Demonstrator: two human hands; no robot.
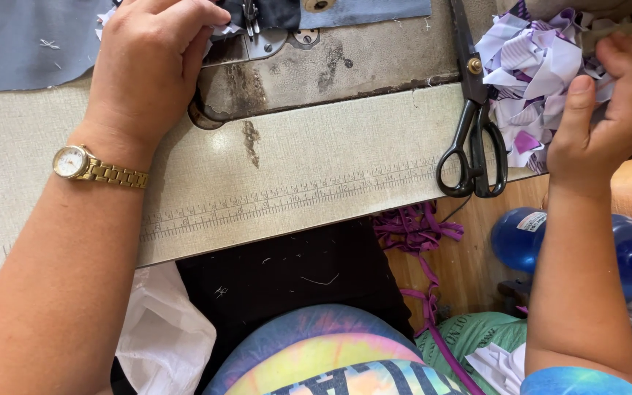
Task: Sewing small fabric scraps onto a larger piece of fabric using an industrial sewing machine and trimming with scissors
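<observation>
The left hand [151, 62] lies knuckles-up at the far edge of the table [53, 190], its fingers curled together and pressing down on a bit of pale cloth [221, 31] just beside the presser foot [250, 16] of a sewing machine; whether the fingertips pinch the cloth or only hold it flat cannot be told, since they are tucked under. A gold watch [74, 162] sits on that wrist. The right hand [612, 110] is at the table's right end, its thumb up and its fingers wrapped around a bundle [532, 69] of purple and white cloth scraps, clamped on it from the right side. The bundle rests on the table's far right corner, touching the blades of black scissors [475, 139], which lie just left of it with their handles hanging over the near edge. A printed ruler [287, 196] runs along the table's front. The worn metal machine bed [330, 62] is set into the tabletop between the two hands, and grey-blue fabric [16, 40] lies on the table to the far left, with more of it behind the needle. Below the table, purple strips [418, 241] trail down to the wooden floor, a blue jug [521, 238] lies near the right forearm, and a white bag [162, 329] sits under the left arm.
</observation>
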